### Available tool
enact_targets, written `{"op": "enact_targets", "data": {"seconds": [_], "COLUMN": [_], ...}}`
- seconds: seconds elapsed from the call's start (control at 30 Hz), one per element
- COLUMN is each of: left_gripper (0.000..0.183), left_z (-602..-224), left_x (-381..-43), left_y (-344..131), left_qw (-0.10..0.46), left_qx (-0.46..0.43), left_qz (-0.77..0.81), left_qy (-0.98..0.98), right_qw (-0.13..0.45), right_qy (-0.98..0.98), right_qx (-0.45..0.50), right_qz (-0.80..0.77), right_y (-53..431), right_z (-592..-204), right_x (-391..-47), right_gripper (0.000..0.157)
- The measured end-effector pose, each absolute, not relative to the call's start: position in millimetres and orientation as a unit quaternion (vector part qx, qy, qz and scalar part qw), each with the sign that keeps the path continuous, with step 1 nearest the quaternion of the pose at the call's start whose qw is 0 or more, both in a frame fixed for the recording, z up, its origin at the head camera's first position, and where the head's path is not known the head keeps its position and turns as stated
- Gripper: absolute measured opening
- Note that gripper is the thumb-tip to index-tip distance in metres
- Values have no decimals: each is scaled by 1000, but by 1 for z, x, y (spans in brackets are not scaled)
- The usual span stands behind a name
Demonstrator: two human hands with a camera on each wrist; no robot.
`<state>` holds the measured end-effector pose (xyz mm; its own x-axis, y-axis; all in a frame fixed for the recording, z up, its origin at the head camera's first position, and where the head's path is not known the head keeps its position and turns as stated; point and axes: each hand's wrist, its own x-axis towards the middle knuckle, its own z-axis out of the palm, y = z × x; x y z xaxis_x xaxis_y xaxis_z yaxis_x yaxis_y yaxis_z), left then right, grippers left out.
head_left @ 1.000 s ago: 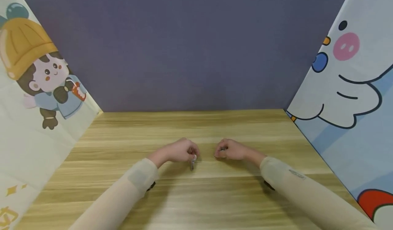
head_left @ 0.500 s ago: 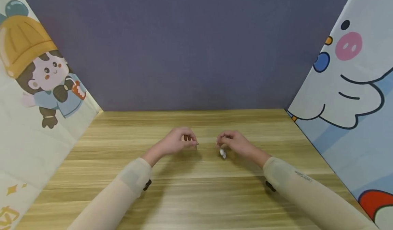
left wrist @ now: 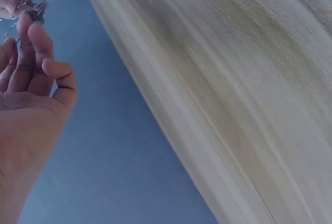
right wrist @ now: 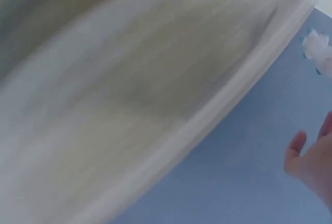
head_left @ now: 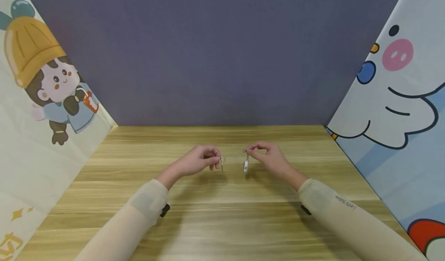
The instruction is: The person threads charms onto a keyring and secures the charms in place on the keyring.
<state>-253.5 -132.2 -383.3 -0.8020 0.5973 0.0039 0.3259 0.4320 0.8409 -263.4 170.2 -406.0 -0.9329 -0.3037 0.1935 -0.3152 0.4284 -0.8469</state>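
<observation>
White charm: small pendant [head_left: 246, 166], hanging below the right hand, over the tabletop; details too small to read.
Chain: short metal links [head_left: 247, 156], directly above the charm, joined to it.
Right hand: [head_left: 272, 158] right of the charm, thumb and fingertip pinching the chain's upper end.
Key: metal [left wrist: 47, 0], left of the charm and apart from it in the head view, with a thin ring beside it.
Left hand: [head_left: 196, 162] farther left of the charm, fingertips pinching the key; exact hold too small to tell.
Tabletop: wood-grain [head_left: 222, 222], beneath the charm.
Sleeves: pale; left sleeve [head_left: 121, 222] and right sleeve [head_left: 358, 222], either side of the charm, nearer the wearer.
Back panel: purple-grey [head_left: 222, 52], beyond the charm.
Side panels: cartoon child in yellow hat [head_left: 66, 87] far left of the charm; pink snout [head_left: 398, 55] far right.
</observation>
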Motion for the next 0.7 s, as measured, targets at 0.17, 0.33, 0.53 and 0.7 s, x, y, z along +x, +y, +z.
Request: {"op": "enact_targets", "data": {"seconds": [0.17,0.33,0.53,0.7], "left_gripper": [16,16,19,18], "left_z": [-382,-382,-382,-382], "left_x": [-253,-253,-253,-254], "left_y": [-130,-128,-129,-130], "left_qw": [151,146,130,127], "left_qx": [279,282,267,255], "left_qz": [452,442,452,465], "left_qy": [834,839,841,838], "right_qw": [71,35,-84,-116], "right_qy": [-877,-883,-823,-788], "right_qx": [260,288,230,197], "right_qz": [397,369,512,572], "right_y": [171,173,172,167], "right_z": [-399,-394,-392,-392], "right_x": [-266,-270,-272,-272], "right_gripper": [7,11,22,21]}}
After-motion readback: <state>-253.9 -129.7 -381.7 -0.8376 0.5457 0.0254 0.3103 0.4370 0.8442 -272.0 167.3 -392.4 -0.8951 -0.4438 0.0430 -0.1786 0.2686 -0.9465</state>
